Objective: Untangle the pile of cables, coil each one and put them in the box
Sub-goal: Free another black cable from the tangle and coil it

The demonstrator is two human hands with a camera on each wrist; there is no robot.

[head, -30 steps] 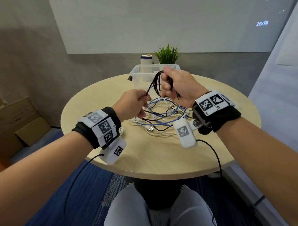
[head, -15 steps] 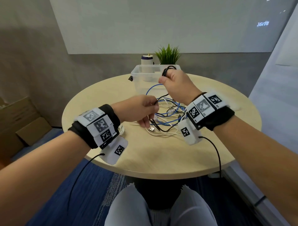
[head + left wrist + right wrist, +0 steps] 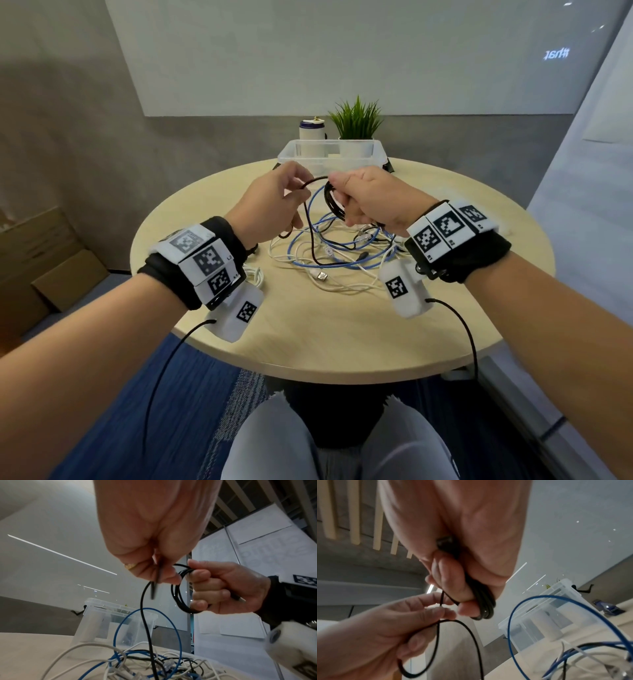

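With the right hand point(image 3: 371, 202) clenched round the half-wound black cable point(image 3: 331, 202), the left hand's point(image 3: 270, 209) fingers point(image 3: 169, 576) pinching its free run should feed each loop slack, same size, lifting clear of the blue cable point(image 3: 337, 245) on the tabletop point(image 3: 308, 342).

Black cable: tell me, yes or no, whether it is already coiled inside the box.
No, the right hand grips the black cable coil above the table.

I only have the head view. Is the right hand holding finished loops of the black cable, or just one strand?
Observer: Several loops; the right hand grips a bundled coil of the black cable.
Operator: Where's its plug end?
Observer: A connector tip pokes out behind the heel of that hand.
Operator: And the left hand?
Observer: The left hand pinches the loose strand between thumb and fingertips, forming the next loop.
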